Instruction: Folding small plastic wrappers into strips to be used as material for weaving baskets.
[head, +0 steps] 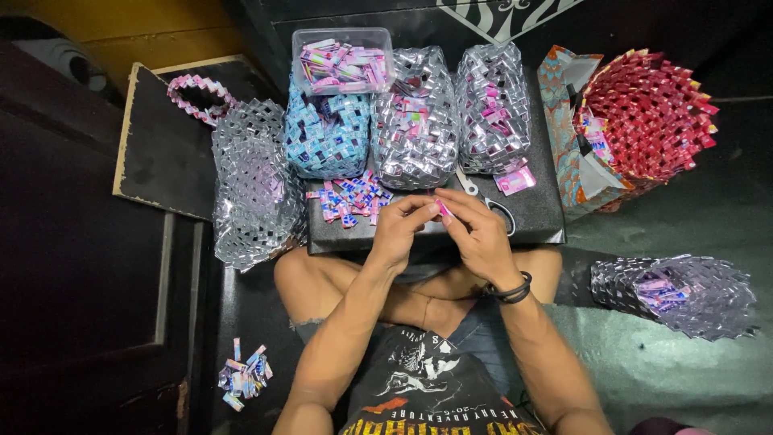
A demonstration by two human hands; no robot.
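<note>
Hands, left (396,229) and right (477,234), pinch a small folded pink wrapper strip (442,209) between fingertips

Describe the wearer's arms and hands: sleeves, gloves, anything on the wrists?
Both arms are bare to the frame's lower edge, with no sleeves showing. The left hand is bare, with no glove, ring or band visible. The right hand is also ungloved; its wrist carries a black bracelet of what look like two thin dark loops. No watch, markings or tape can be made out on either arm.

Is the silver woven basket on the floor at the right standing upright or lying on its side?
Lying on its side. The silver woven basket has its opening facing left, and folded wrappers show inside it.
</note>
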